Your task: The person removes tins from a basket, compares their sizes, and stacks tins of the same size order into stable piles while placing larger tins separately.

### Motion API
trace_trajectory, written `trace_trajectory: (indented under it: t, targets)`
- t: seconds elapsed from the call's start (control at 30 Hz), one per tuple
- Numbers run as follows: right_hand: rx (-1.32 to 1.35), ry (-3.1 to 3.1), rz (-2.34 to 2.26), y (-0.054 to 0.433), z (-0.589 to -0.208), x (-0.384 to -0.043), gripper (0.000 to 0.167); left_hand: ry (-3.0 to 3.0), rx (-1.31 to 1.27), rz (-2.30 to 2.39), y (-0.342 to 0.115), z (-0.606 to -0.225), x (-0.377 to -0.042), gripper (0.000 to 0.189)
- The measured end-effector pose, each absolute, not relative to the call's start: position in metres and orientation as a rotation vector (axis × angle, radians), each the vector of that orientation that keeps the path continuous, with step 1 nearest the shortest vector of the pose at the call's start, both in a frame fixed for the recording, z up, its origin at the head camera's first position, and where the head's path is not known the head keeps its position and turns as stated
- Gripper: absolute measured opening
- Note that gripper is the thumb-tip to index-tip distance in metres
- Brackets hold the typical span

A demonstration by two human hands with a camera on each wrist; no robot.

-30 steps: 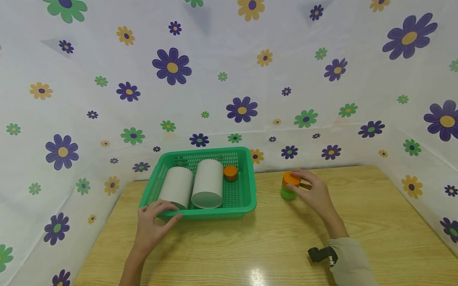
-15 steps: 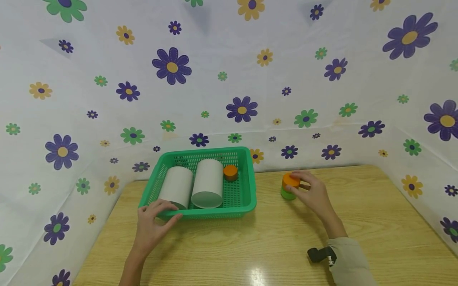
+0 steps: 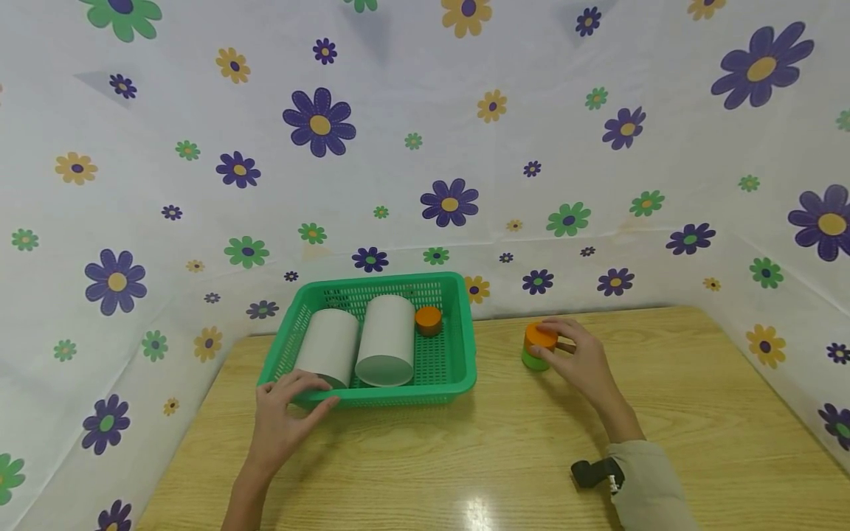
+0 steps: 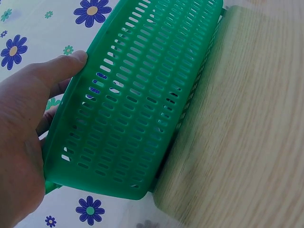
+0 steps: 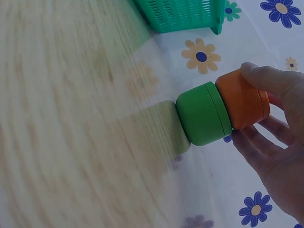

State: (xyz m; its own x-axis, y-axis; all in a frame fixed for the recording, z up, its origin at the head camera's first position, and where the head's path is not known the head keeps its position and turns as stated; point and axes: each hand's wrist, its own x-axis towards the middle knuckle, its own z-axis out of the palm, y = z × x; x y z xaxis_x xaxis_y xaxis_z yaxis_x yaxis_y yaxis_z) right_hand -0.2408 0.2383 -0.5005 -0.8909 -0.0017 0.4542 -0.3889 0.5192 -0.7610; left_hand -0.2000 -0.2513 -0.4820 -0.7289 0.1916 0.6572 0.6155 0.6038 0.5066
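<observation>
My left hand [image 3: 285,420] grips the near left rim of a green plastic basket [image 3: 465,332]; in the left wrist view the thumb [image 4: 71,64] lies over the rim. Inside the basket lie two white cylinders [image 3: 325,346] on their sides and a small orange lidded container [image 3: 428,322] at the back. To the basket's right, my right hand [image 3: 583,361] holds a second orange container [image 5: 240,97] between thumb and fingers. This one sits on top of a green container [image 5: 202,115], touching it and slightly off centre. The green container stands upright on the table.
The wooden table [image 3: 425,472] reaches back to a white flowered cloth [image 3: 385,162] that hangs behind and at both sides. A black wrist-camera mount [image 3: 594,472] sticks out from the right sleeve [image 3: 651,483].
My right hand and the orange container in it have dropped very slightly toward the green container. The left hand and the basket stay where they were.
</observation>
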Motion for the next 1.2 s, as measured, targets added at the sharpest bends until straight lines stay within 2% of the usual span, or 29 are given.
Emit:
trace_trajectory:
  t: [0.67,0.93,1.2]
  targets:
    - [0.358,-2.365,1.326,0.233,-0.492,-0.242,0.038,-2.299,-0.618,-1.004,-0.255,-0.481,-0.199,0.024]
    - [0.396,-2.336,1.264,0.231,-0.48,-0.236,0.03,-2.31,-0.625,-1.016,-0.255,-0.482,-0.201,0.022]
    - [0.431,-2.312,1.152,0.225,-0.465,-0.231,0.03,-2.309,-0.626,-1.007,-0.255,-0.482,-0.201,0.022]
